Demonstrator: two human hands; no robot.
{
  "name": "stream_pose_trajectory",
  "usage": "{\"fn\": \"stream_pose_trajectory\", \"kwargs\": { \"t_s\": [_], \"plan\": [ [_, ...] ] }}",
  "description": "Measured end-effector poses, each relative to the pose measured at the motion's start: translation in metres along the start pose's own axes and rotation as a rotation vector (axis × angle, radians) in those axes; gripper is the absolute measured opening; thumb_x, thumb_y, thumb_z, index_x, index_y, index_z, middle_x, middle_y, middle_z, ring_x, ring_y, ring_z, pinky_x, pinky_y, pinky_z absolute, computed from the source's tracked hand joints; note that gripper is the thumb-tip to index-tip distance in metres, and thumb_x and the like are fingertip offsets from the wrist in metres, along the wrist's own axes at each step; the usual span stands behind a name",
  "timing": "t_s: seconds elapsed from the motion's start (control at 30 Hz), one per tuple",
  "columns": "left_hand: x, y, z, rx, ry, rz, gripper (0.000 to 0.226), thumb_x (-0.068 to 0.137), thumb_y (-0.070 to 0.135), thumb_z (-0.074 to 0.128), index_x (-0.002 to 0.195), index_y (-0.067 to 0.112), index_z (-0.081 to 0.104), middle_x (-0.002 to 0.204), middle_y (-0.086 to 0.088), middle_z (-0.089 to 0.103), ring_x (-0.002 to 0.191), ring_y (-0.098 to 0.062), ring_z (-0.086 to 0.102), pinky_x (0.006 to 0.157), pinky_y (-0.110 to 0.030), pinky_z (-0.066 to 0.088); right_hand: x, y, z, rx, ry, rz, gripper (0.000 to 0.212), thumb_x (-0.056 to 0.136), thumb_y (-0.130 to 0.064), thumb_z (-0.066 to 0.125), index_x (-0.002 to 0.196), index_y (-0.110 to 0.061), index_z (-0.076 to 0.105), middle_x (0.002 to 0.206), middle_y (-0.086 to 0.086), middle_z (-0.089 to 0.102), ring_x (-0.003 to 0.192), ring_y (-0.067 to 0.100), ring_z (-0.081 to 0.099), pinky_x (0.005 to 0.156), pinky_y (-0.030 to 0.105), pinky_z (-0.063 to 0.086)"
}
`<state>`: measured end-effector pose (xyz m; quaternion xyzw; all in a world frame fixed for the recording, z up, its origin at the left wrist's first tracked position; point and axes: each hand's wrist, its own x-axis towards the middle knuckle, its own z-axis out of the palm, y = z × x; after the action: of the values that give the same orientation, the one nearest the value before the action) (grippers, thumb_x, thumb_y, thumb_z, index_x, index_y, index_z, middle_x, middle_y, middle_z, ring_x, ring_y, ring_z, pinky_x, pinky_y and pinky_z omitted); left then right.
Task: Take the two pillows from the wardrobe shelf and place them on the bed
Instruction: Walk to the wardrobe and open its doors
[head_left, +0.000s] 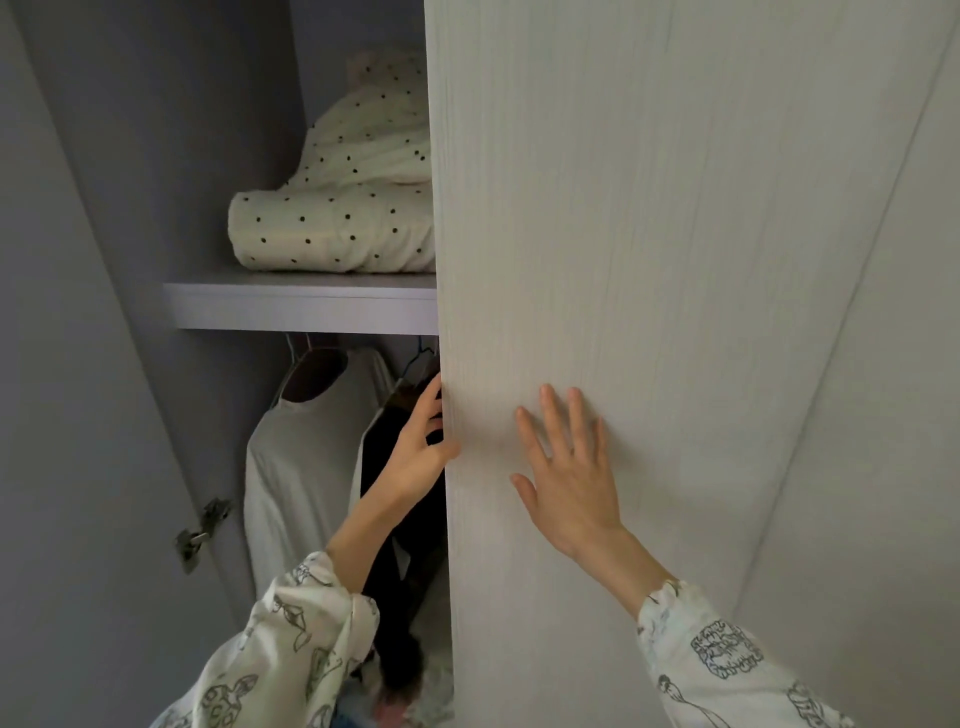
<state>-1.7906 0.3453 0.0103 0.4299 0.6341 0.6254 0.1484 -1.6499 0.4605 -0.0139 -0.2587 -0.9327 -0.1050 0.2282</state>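
Left hand (421, 452) grips the free edge of the pale wood-grain wardrobe door (649, 260), thumb on the front face, fingers curled round behind; right hand (566, 475) lies flat on the door face just beside it, fingers straight and spread, holding nothing. Two cream polka-dot pillows (332, 228) sit stacked on the wardrobe shelf (301, 306) above the hands, the upper one tilted against the back, both partly hidden by the door. Below the shelf: a white garment (296, 457) and a dark garment (400, 519) on hangers.
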Motion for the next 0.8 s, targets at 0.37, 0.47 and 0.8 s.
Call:
{"fn": "stream_pose_trajectory", "kwargs": {
  "t_s": [0.37,0.47,0.8],
  "plan": [
    [-0.082,0.026,-0.009,-0.116,-0.085,0.050,0.068,0.082,-0.006,0.044,0.136,0.034,0.035,0.124,-0.007,0.054,0.113,-0.022,0.053,0.091,-0.029,0.046,-0.058,-0.057,-0.029,0.569,-0.059,0.169,0.084,0.089,0.008,0.036,0.145,-0.027,-0.016,0.139,-0.010,-0.043,0.138,0.017,-0.029,0.100,0.017,0.029],
    [-0.111,0.037,-0.008,-0.177,-0.153,0.010,0.060,0.076,0.020,0.047,0.132,0.043,0.040,0.120,0.003,0.058,0.106,-0.007,0.057,0.081,-0.021,0.044,-0.080,-0.065,-0.045,0.864,-0.108,0.233,0.078,0.090,0.014,0.030,0.144,-0.023,-0.012,0.144,-0.010,-0.035,0.136,0.007,-0.026,0.101,0.002,-0.004],
    [-0.181,0.068,0.016,-0.220,-0.307,-0.029,0.038,0.085,0.052,0.033,0.122,0.056,0.042,0.111,0.024,0.063,0.106,0.004,0.055,0.091,-0.033,0.038,-0.174,-0.065,-0.106,1.278,-0.274,0.465,0.062,0.098,-0.003,0.030,0.146,-0.038,0.012,0.157,-0.010,0.004,0.141,0.010,0.020,0.116,0.039,0.022]
  ]
}}
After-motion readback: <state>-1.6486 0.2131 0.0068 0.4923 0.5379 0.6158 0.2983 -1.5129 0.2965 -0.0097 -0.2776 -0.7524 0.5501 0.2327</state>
